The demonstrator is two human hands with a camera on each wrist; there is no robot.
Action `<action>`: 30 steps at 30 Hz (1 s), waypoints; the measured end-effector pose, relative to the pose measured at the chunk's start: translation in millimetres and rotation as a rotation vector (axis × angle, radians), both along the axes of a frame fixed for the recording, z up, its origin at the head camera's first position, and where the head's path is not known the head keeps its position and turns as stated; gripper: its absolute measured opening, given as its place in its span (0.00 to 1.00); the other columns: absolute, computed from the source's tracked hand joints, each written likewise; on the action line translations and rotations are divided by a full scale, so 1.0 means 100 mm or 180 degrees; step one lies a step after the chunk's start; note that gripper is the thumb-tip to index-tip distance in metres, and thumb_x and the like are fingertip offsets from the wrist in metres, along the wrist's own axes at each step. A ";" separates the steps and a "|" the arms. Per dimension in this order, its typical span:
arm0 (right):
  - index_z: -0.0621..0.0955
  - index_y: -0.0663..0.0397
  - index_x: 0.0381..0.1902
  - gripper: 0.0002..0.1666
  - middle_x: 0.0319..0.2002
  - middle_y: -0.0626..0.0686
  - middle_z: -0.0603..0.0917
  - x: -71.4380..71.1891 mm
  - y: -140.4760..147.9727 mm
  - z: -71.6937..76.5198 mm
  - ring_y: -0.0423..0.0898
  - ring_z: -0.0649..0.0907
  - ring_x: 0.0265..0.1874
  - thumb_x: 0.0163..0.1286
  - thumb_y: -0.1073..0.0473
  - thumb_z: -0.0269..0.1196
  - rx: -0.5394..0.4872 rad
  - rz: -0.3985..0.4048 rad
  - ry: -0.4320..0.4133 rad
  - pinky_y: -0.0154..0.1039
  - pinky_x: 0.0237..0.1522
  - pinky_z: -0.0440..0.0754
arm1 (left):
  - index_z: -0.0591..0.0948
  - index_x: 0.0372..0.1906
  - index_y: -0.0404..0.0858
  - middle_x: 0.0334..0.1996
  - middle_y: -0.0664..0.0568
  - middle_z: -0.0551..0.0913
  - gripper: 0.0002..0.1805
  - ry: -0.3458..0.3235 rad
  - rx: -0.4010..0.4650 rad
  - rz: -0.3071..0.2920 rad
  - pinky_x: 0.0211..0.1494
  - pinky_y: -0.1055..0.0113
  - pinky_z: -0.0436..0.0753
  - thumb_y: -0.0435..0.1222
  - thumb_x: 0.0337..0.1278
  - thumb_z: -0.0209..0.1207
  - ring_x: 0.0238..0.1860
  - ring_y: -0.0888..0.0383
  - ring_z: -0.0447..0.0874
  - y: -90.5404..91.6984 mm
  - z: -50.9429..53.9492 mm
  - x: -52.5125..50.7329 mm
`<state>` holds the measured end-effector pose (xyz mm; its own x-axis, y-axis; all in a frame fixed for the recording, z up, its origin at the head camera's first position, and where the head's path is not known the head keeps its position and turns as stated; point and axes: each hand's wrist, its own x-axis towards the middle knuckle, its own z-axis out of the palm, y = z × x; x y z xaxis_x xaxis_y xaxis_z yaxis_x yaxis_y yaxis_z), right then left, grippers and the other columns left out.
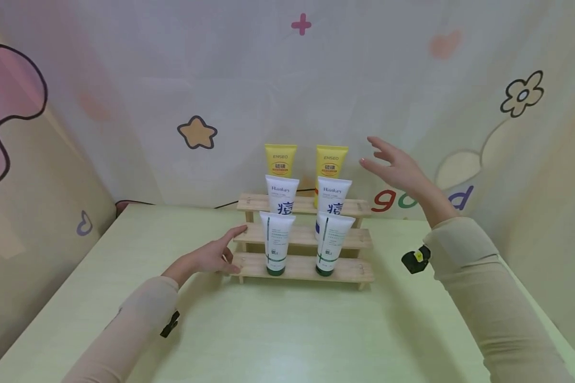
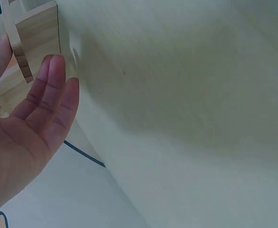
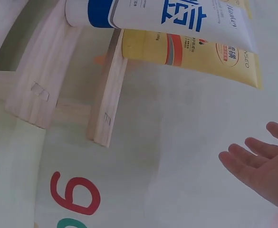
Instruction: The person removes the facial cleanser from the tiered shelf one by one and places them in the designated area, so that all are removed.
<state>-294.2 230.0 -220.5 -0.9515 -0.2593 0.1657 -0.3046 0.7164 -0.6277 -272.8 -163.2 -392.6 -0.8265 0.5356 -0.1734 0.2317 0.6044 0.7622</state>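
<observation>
A three-step wooden rack stands on the table. On its top step are two yellow tubes, on the middle step two white tubes with blue lettering, and on the lowest step two white tubes with green caps. My left hand touches the rack's left end, one finger reaching to the middle step and the thumb near the lowest one. In the left wrist view its other fingers extend loosely beside the wood. My right hand, holding nothing, is raised to the right of the yellow tubes, fingers spread.
Behind the table hangs a pale printed cloth with a star, a flower and letters. A dark cable runs along the table's back edge. Dark wrist devices hang by both sleeves.
</observation>
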 end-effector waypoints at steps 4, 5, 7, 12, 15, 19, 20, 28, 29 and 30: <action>0.51 0.46 0.71 0.43 0.69 0.56 0.54 -0.12 -0.07 0.00 0.56 0.59 0.65 0.65 0.43 0.55 -0.0153 0.0070 -0.0127 0.61 0.58 0.57 | 0.41 0.71 0.56 0.34 0.45 0.74 0.53 0.0013 -0.0237 0.0087 0.34 0.64 0.73 0.38 0.48 0.66 0.33 0.54 0.73 0.02 0.02 0.00; 0.51 0.47 0.71 0.42 0.69 0.57 0.55 -0.14 -0.09 0.00 0.56 0.59 0.65 0.65 0.44 0.55 -0.0211 0.0083 -0.0165 0.60 0.59 0.58 | 0.41 0.71 0.56 0.32 0.46 0.74 0.53 0.0014 -0.0278 0.0106 0.34 0.64 0.73 0.38 0.48 0.66 0.32 0.54 0.73 0.02 0.02 0.00; 0.52 0.47 0.71 0.42 0.68 0.57 0.57 -0.19 -0.14 -0.01 0.56 0.61 0.64 0.65 0.45 0.56 -0.0332 0.0108 -0.0238 0.58 0.59 0.59 | 0.41 0.71 0.57 0.31 0.46 0.75 0.53 0.0011 -0.0343 0.0147 0.33 0.64 0.73 0.38 0.48 0.66 0.30 0.54 0.73 0.02 0.03 0.00; 0.57 0.51 0.69 0.38 0.65 0.58 0.62 -0.27 -0.22 -0.04 0.55 0.66 0.61 0.66 0.48 0.56 -0.0677 0.0166 -0.0343 0.53 0.57 0.65 | 0.41 0.71 0.58 0.29 0.46 0.75 0.53 -0.0024 -0.0376 0.0193 0.31 0.64 0.73 0.38 0.48 0.66 0.28 0.54 0.72 0.02 0.03 0.00; 0.62 0.53 0.67 0.33 0.62 0.58 0.66 -0.31 -0.27 -0.07 0.54 0.69 0.59 0.67 0.51 0.56 -0.0910 0.0157 -0.0428 0.50 0.55 0.68 | 0.42 0.70 0.58 0.29 0.45 0.75 0.53 -0.0040 -0.0378 0.0206 0.31 0.64 0.73 0.39 0.47 0.66 0.28 0.54 0.72 0.02 0.02 0.00; 0.69 0.58 0.61 0.27 0.56 0.58 0.72 -0.38 -0.34 -0.14 0.53 0.70 0.55 0.66 0.54 0.57 -0.1214 0.0068 -0.0528 0.48 0.54 0.69 | 0.42 0.70 0.59 0.28 0.45 0.76 0.53 -0.0053 -0.0397 0.0240 0.31 0.64 0.73 0.39 0.47 0.66 0.28 0.54 0.73 0.02 0.02 0.01; 0.70 0.59 0.59 0.25 0.55 0.58 0.73 -0.39 -0.36 -0.16 0.54 0.71 0.54 0.66 0.55 0.58 -0.1276 0.0035 -0.0530 0.49 0.54 0.69 | 0.42 0.70 0.59 0.28 0.45 0.76 0.53 -0.0061 -0.0389 0.0249 0.31 0.64 0.73 0.38 0.47 0.66 0.28 0.54 0.73 0.02 0.02 0.01; 0.76 0.62 0.53 0.20 0.49 0.60 0.77 -0.42 -0.42 -0.26 0.52 0.75 0.47 0.67 0.57 0.57 -0.1333 -0.0240 -0.0030 0.45 0.52 0.71 | 0.42 0.70 0.61 0.28 0.45 0.75 0.53 -0.0083 -0.0366 0.0286 0.30 0.64 0.73 0.38 0.47 0.66 0.27 0.53 0.72 0.04 0.00 0.00; 0.76 0.62 0.53 0.20 0.49 0.60 0.77 -0.42 -0.41 -0.26 0.52 0.75 0.47 0.67 0.57 0.57 -0.1330 -0.0272 0.0038 0.44 0.52 0.71 | 0.42 0.70 0.61 0.28 0.45 0.75 0.53 -0.0073 -0.0374 0.0289 0.30 0.64 0.73 0.38 0.46 0.66 0.27 0.53 0.72 0.04 0.01 0.00; 0.76 0.62 0.53 0.20 0.49 0.60 0.77 -0.42 -0.40 -0.26 0.51 0.75 0.46 0.67 0.57 0.57 -0.1335 -0.0300 0.0093 0.45 0.53 0.71 | 0.42 0.70 0.61 0.28 0.45 0.75 0.53 -0.0063 -0.0375 0.0284 0.30 0.64 0.73 0.38 0.47 0.66 0.27 0.53 0.72 0.03 0.01 -0.01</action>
<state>-336.2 190.1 -246.6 -0.9611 -0.0759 0.2655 -0.2720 0.4266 -0.8626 -273.7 -159.9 -391.2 -0.8657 0.4350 -0.2476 0.1586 0.7075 0.6886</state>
